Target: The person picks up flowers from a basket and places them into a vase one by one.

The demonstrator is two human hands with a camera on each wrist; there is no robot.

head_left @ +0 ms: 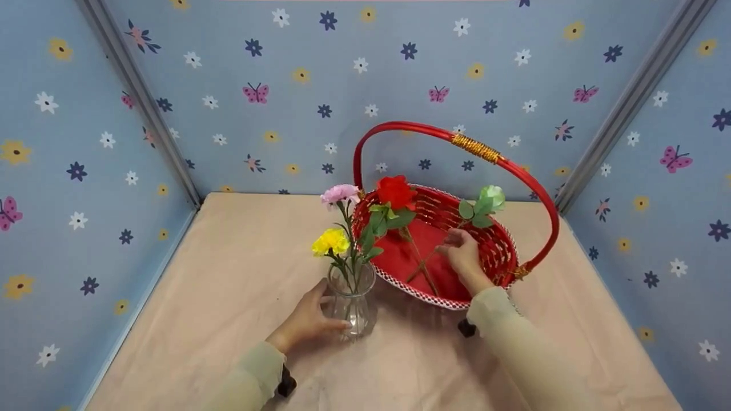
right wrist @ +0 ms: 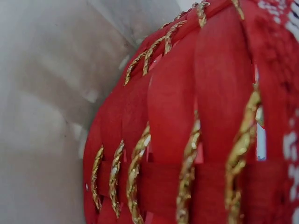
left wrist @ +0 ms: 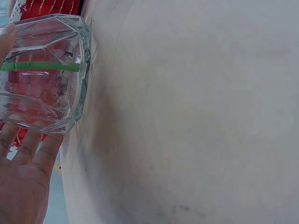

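A clear faceted glass vase (head_left: pixel 353 314) stands upright on the table, with my left hand (head_left: pixel 308 319) gripping its side between thumb and fingers. The left wrist view shows the vase (left wrist: pixel 51 102) with a green stem inside, and the hand (left wrist: pixel 25 182) around it. A pink carnation (head_left: pixel 340 194) and a yellow carnation (head_left: pixel 331 242) rise from the vase. Inside the red woven basket (head_left: pixel 440 299), my right hand (head_left: pixel 464 257) pinches the stem of a pale green rose (head_left: pixel 492 198). A red rose (head_left: pixel 396 192) lies there too, its stem crossing the other. The right wrist view shows only the basket's outside (right wrist: pixel 173 112).
The basket's tall red handle (head_left: pixel 537 194), bound with gold cord (head_left: pixel 477 148), arches over it. A pale cloth covers the table (head_left: pixel 245 245). Flower-patterned panels (head_left: pixel 320 114) wall in the back and both sides.
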